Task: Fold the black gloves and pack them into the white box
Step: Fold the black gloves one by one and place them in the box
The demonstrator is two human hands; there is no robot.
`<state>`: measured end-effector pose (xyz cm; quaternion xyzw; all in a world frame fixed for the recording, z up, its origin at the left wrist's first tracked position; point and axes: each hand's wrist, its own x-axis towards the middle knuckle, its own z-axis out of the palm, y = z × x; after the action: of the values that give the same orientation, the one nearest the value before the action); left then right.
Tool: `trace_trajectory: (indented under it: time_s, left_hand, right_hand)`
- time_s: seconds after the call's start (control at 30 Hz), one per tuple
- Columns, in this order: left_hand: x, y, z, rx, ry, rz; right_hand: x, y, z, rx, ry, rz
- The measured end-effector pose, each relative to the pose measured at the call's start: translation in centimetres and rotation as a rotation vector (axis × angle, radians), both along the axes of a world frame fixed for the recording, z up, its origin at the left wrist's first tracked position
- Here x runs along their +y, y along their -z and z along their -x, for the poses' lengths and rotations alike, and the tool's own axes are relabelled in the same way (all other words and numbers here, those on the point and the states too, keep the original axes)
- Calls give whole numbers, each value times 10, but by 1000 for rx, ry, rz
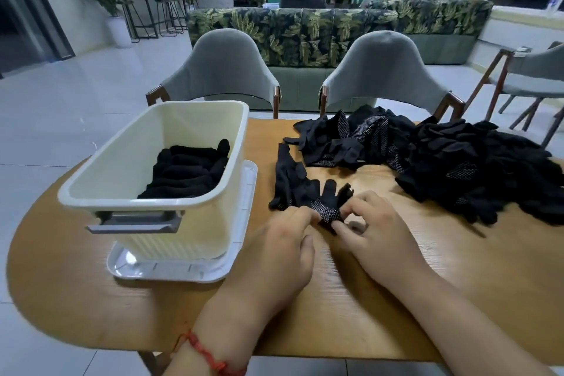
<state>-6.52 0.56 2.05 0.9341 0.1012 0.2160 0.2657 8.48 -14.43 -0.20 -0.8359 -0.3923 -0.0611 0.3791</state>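
Note:
A pair of black gloves with white grip dots lies flat on the wooden table, fingers pointing away from me. My left hand and my right hand both pinch its cuff end, which is rolled up between my fingertips. The white box stands to the left on its lid, with several folded black gloves inside. A big heap of loose black gloves covers the table's far right.
The white lid sticks out under the box toward the gloves. Two grey chairs stand behind the table. Bare wood lies in front of my hands. Two people sit beyond a leaf-patterned sofa.

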Motion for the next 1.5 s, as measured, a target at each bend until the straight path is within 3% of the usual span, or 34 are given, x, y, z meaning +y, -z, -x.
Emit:
trace_trajectory:
  time_s: [0.3,0.53,0.63,0.8,0.87,0.97,1.17,1.27,1.33,1.4,1.5]
  left_hand:
    - [-12,14,-17,84,-28,-146]
    - [-3,25,-23,154,-231,-132]
    - [-2,22,-25,166,-297,-128]
    - [0,19,-27,188,-391,-135]
    - [3,20,-27,199,-413,-123]
    - [8,18,-26,177,-441,-91]
    - [-2,3,-21,-33,-485,307]
    - [-2,4,-20,-59,-478,319]
    - [0,10,-19,-41,-447,257]
    - [-3,11,-19,-36,-430,124]
    - [-13,5,-19,-130,-300,-60]
  right_hand:
    - [-27,-20,13,399,-97,-411]
    - [-33,-26,-1,747,-80,-718]
    - [-32,-32,-2,818,-125,-710]
    - [-28,-12,-20,884,-46,-445]
    - [-32,-9,-27,819,28,-370]
    - [-42,-10,-29,487,93,-173]
    - [-42,-3,-19,32,189,90]
    - [-40,-5,-14,-177,164,165]
    - [-40,-6,-13,-186,99,194]
    - [-39,-9,-12,-79,44,231]
    - [-40,-12,-12,-52,16,287]
